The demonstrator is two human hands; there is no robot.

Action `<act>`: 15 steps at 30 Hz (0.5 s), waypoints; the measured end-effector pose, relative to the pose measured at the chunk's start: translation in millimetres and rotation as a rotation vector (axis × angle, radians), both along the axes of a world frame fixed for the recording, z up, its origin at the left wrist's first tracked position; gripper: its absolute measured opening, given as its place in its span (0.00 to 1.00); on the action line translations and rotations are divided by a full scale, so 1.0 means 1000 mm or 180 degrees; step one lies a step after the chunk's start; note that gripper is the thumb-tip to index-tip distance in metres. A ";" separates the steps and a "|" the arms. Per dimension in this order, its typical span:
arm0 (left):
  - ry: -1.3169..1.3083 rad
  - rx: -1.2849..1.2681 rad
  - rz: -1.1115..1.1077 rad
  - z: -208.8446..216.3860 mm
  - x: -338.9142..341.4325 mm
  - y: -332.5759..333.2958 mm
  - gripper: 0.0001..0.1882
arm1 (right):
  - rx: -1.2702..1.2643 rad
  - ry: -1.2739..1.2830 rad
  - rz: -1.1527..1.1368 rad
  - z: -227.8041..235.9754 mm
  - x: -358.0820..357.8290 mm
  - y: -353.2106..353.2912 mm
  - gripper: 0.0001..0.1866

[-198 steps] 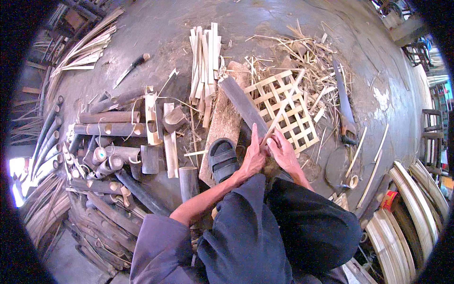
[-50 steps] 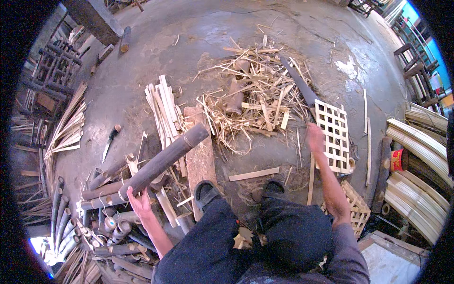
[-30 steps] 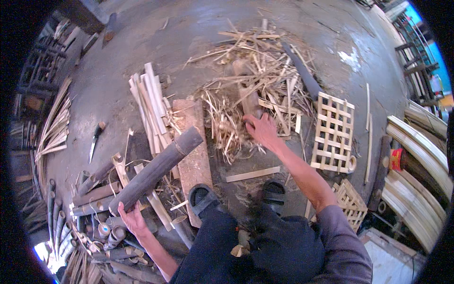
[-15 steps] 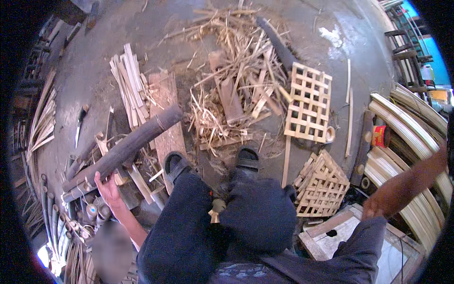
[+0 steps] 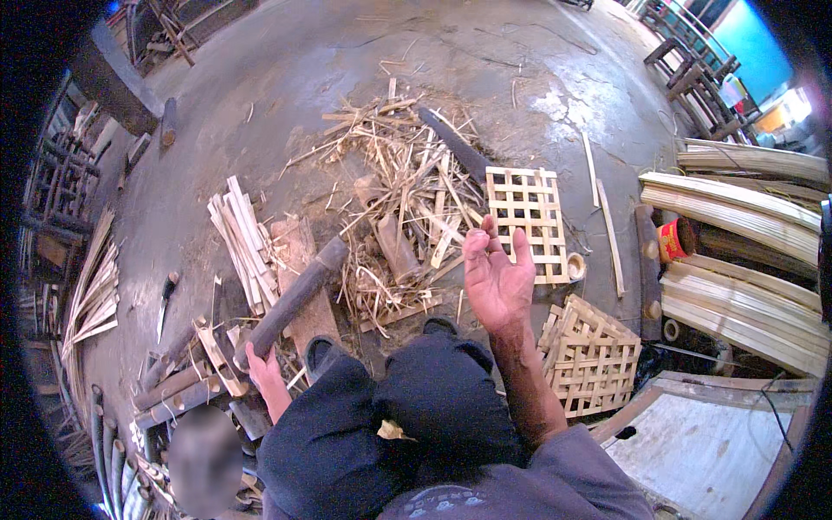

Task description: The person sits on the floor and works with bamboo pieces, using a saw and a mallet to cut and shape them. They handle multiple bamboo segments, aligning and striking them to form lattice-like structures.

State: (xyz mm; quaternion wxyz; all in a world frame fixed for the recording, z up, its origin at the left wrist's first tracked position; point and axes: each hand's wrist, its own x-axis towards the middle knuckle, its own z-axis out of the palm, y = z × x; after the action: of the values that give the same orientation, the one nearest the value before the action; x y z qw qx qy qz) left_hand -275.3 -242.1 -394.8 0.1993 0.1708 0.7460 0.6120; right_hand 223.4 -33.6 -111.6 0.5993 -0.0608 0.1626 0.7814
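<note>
A dark brown bamboo pole [image 5: 290, 299] slants over a flat wooden board [image 5: 308, 325], its far end by the pile of shavings. My left hand [image 5: 264, 371] grips the near end of the pole, the fingers partly hidden against it. My right hand [image 5: 503, 282] is raised in front of my right knee, palm up. Its fingers are loosely bent and apart, with nothing in them. Behind that hand a woven bamboo lattice panel [image 5: 544, 227] lies on the floor. Another lattice panel [image 5: 598, 364] rests beside my right forearm.
Bamboo scraps and shavings [image 5: 407, 186] heap up ahead. Pale split strips [image 5: 238, 238] lie left of the board, a knife [image 5: 165, 303] farther left. Cut bamboo tubes [image 5: 178, 394] crowd my left side. Bundled slats [image 5: 737, 204] and a framed panel [image 5: 711, 451] are at right.
My right arm has swung in from the far right to the front of my knees. The pole's near end has shifted right, with my left hand at it. The view has tilted up.
</note>
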 end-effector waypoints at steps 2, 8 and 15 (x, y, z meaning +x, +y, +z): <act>0.0325 -0.0475 -0.0126 -0.018 0.017 -0.005 0.35 | 0.0122 0.0096 -0.0103 0.006 0.009 -0.001 0.23; -0.0340 -0.1630 0.1928 0.082 0.117 0.040 0.39 | 0.0486 0.0590 -0.0113 0.031 0.007 -0.010 0.26; 0.1110 -0.1654 0.1067 0.088 0.120 0.027 0.46 | 0.0518 0.0784 -0.0035 0.046 0.002 -0.023 0.27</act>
State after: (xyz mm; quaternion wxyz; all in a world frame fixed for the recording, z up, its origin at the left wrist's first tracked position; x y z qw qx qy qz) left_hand -154.9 -215.5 -306.9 0.0025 0.0915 0.9173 0.3876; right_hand 224.9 -56.3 -65.6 0.5821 0.0852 0.1713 0.7903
